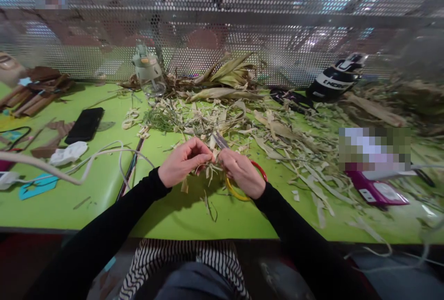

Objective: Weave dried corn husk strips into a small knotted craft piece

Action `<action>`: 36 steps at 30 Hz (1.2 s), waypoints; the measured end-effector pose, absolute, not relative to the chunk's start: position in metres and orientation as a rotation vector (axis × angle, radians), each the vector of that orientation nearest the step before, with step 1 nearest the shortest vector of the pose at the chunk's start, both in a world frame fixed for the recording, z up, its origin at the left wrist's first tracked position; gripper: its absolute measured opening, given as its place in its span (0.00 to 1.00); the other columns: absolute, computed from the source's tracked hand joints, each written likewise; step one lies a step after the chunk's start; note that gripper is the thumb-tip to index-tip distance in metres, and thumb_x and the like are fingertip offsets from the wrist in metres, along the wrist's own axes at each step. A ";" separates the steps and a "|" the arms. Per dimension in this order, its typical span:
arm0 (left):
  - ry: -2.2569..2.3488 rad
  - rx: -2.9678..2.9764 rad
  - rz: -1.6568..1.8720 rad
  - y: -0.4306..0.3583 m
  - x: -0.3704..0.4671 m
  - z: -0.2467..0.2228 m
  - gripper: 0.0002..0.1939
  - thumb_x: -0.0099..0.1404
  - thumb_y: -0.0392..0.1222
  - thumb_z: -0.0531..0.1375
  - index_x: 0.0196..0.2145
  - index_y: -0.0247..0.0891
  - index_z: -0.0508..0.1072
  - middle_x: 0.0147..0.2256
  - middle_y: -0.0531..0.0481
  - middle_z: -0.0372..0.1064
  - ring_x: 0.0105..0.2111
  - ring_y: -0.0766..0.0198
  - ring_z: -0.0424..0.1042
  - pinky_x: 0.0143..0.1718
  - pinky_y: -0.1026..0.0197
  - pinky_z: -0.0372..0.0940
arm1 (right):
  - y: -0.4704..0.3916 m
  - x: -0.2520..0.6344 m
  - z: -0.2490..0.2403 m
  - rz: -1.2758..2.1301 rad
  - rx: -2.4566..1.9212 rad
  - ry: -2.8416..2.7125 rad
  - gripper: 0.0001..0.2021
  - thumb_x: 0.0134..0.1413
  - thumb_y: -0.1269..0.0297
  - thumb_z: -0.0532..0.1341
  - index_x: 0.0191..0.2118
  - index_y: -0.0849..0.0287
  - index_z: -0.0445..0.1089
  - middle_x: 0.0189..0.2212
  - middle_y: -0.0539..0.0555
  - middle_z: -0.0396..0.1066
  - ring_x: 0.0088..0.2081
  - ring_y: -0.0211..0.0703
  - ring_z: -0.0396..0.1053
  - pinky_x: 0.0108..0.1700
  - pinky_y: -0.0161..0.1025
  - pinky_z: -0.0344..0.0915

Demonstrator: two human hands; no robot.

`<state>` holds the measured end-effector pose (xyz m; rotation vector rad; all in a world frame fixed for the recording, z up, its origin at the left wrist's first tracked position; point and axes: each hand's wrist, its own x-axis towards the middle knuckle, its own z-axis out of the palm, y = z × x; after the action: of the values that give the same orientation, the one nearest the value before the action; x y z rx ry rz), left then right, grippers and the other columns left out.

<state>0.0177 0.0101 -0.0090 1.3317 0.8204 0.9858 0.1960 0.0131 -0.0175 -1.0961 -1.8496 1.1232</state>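
Observation:
My left hand (186,161) pinches a small pale piece of dried husk (211,166) with thin strips hanging from it, near the middle of the green table. Close beside it on the right, my right hand (242,171) is closed around scissors (220,140). The metal blades point up and away, past the fingers, while the red and yellow handle loops (239,193) show below and beside the palm. The two hands nearly meet at the husk piece. Beyond them lies a wide heap of cut husk scraps (211,115).
Green table (156,221); clear bottle (150,75) and whole husks (232,75) at the back; black bottle (335,78) leaning back right. Black phone (85,125), white cables and brown pieces (38,89) lie left. A magenta device (378,191) sits right. A perforated metal screen (208,27) stands behind.

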 end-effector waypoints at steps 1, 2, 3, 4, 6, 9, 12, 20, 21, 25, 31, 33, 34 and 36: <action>0.832 1.325 0.994 0.011 0.018 -0.010 0.15 0.57 0.50 0.62 0.29 0.35 0.64 0.26 0.53 0.68 0.19 0.75 0.61 0.20 0.69 0.59 | 0.013 0.197 -0.018 1.266 -1.078 -1.738 0.14 0.61 0.59 0.48 0.24 0.56 0.53 0.18 0.43 0.51 0.18 0.31 0.49 0.20 0.31 0.49; 0.852 1.326 1.009 0.012 0.019 -0.010 0.15 0.57 0.49 0.62 0.29 0.35 0.63 0.24 0.55 0.66 0.19 0.75 0.61 0.20 0.69 0.59 | 0.014 0.198 -0.019 1.382 -1.053 -1.650 0.15 0.60 0.55 0.50 0.25 0.56 0.54 0.17 0.42 0.51 0.16 0.29 0.48 0.18 0.30 0.48; 0.872 1.328 1.030 0.012 0.019 -0.011 0.15 0.57 0.49 0.62 0.29 0.36 0.63 0.23 0.56 0.65 0.18 0.75 0.61 0.20 0.69 0.59 | 0.014 0.199 -0.019 1.458 -1.030 -1.598 0.15 0.59 0.53 0.52 0.26 0.57 0.55 0.17 0.41 0.52 0.16 0.29 0.48 0.17 0.29 0.48; 0.886 1.327 1.055 0.013 0.019 -0.011 0.14 0.58 0.48 0.61 0.29 0.36 0.63 0.22 0.56 0.65 0.18 0.75 0.61 0.21 0.69 0.59 | 0.015 0.200 -0.019 1.495 -1.014 -1.584 0.14 0.57 0.52 0.55 0.28 0.57 0.57 0.17 0.41 0.54 0.16 0.28 0.50 0.17 0.29 0.50; 0.890 1.320 1.104 0.014 0.018 -0.012 0.13 0.59 0.47 0.60 0.30 0.36 0.63 0.24 0.55 0.67 0.19 0.75 0.61 0.22 0.68 0.60 | 0.015 0.201 -0.019 1.460 -1.012 -1.625 0.12 0.54 0.54 0.60 0.35 0.58 0.63 0.20 0.43 0.60 0.17 0.28 0.54 0.18 0.28 0.53; 0.870 1.308 1.137 0.014 0.017 -0.013 0.13 0.60 0.47 0.60 0.30 0.36 0.63 0.27 0.53 0.69 0.19 0.75 0.62 0.23 0.68 0.60 | 0.015 0.200 -0.021 1.266 -1.037 -1.710 0.17 0.49 0.58 0.64 0.46 0.56 0.67 0.28 0.48 0.67 0.20 0.29 0.57 0.19 0.29 0.57; 0.857 1.312 1.117 0.013 0.018 -0.014 0.13 0.59 0.48 0.60 0.30 0.36 0.63 0.26 0.53 0.68 0.19 0.74 0.62 0.22 0.68 0.59 | 0.015 0.199 -0.024 1.079 -1.030 -1.756 0.11 0.52 0.58 0.63 0.40 0.56 0.72 0.29 0.50 0.69 0.21 0.31 0.59 0.20 0.31 0.57; 0.859 1.242 1.101 0.011 0.019 -0.013 0.12 0.61 0.47 0.59 0.31 0.35 0.63 0.26 0.54 0.68 0.17 0.76 0.60 0.19 0.69 0.58 | 0.011 0.198 -0.020 0.529 -0.930 -2.057 0.05 0.57 0.67 0.58 0.32 0.59 0.70 0.28 0.53 0.71 0.30 0.39 0.66 0.32 0.37 0.64; 0.868 1.246 1.096 0.010 0.019 -0.012 0.12 0.61 0.47 0.59 0.31 0.35 0.63 0.26 0.54 0.68 0.17 0.76 0.60 0.18 0.70 0.57 | 0.010 0.198 -0.020 0.475 -0.897 -2.114 0.05 0.57 0.68 0.57 0.32 0.60 0.70 0.29 0.53 0.71 0.31 0.39 0.66 0.33 0.37 0.64; 0.871 1.252 1.084 0.009 0.019 -0.010 0.13 0.60 0.47 0.60 0.30 0.35 0.62 0.25 0.55 0.68 0.18 0.76 0.61 0.20 0.70 0.59 | 0.007 0.196 -0.018 0.486 -0.862 -2.051 0.05 0.57 0.71 0.58 0.31 0.60 0.70 0.28 0.53 0.71 0.31 0.38 0.66 0.34 0.36 0.63; 0.713 1.088 0.990 0.011 0.020 -0.017 0.15 0.56 0.48 0.64 0.29 0.35 0.64 0.21 0.57 0.65 0.18 0.75 0.63 0.20 0.70 0.59 | 0.006 0.191 -0.023 1.359 -0.716 -1.446 0.06 0.54 0.61 0.61 0.30 0.57 0.70 0.30 0.48 0.67 0.17 0.26 0.55 0.16 0.29 0.49; 0.670 1.000 0.988 0.010 0.022 -0.019 0.16 0.55 0.47 0.64 0.29 0.35 0.64 0.20 0.57 0.65 0.17 0.75 0.63 0.19 0.71 0.58 | 0.005 0.190 -0.024 1.530 -0.627 -1.319 0.07 0.53 0.60 0.62 0.30 0.57 0.71 0.30 0.48 0.67 0.15 0.23 0.52 0.15 0.28 0.45; 0.660 0.969 0.987 0.010 0.022 -0.020 0.15 0.55 0.47 0.65 0.28 0.35 0.64 0.21 0.57 0.65 0.17 0.75 0.63 0.19 0.71 0.58 | 0.005 0.191 -0.024 1.574 -0.603 -1.296 0.07 0.53 0.60 0.63 0.29 0.58 0.71 0.29 0.48 0.67 0.15 0.22 0.51 0.15 0.28 0.44; 0.653 0.954 0.987 0.009 0.022 -0.020 0.15 0.55 0.45 0.65 0.28 0.34 0.64 0.22 0.57 0.66 0.18 0.76 0.63 0.19 0.72 0.58 | 0.006 0.193 -0.024 1.604 -0.593 -1.324 0.08 0.52 0.60 0.63 0.28 0.59 0.73 0.28 0.48 0.67 0.15 0.22 0.52 0.15 0.28 0.45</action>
<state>0.0223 0.0091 -0.0199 0.9536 0.6530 0.9868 0.1926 0.0059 -0.0236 -0.5927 -1.3236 1.6039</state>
